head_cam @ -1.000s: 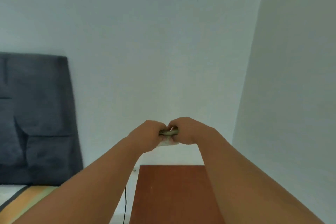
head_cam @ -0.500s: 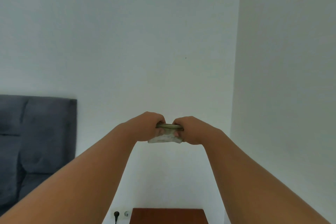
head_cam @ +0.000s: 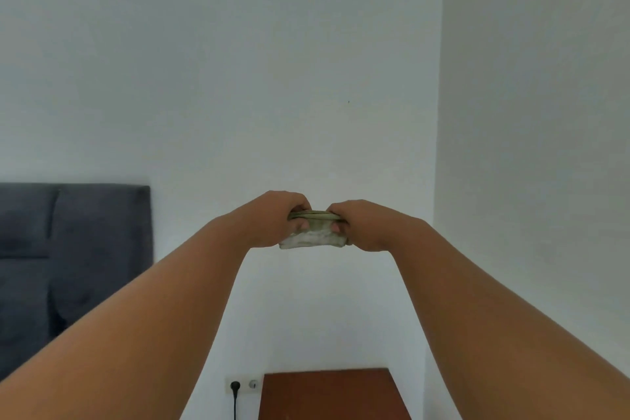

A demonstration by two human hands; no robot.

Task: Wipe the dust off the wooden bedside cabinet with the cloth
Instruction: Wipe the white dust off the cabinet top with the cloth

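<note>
A small folded cloth (head_cam: pixel 314 235), pale with a green edge, is held out at arm's length in front of the white wall. My left hand (head_cam: pixel 278 218) grips its left end and my right hand (head_cam: pixel 363 223) grips its right end, knuckles facing me. Far below, at the bottom edge of the view, lies the reddish-brown top of the wooden bedside cabinet (head_cam: pixel 330 395). Only its rear part shows, and the cloth is well above it.
A dark grey padded headboard (head_cam: pixel 68 249) stands at the left. A wall socket with a black plug and cord (head_cam: pixel 235 389) sits just left of the cabinet. The room corner (head_cam: pixel 438 181) runs down to the cabinet's right side.
The view tilted upward, so the cabinet slid down to the bottom edge and the headboard dropped lower. My hands moved slightly apart, showing more of the cloth between them.
</note>
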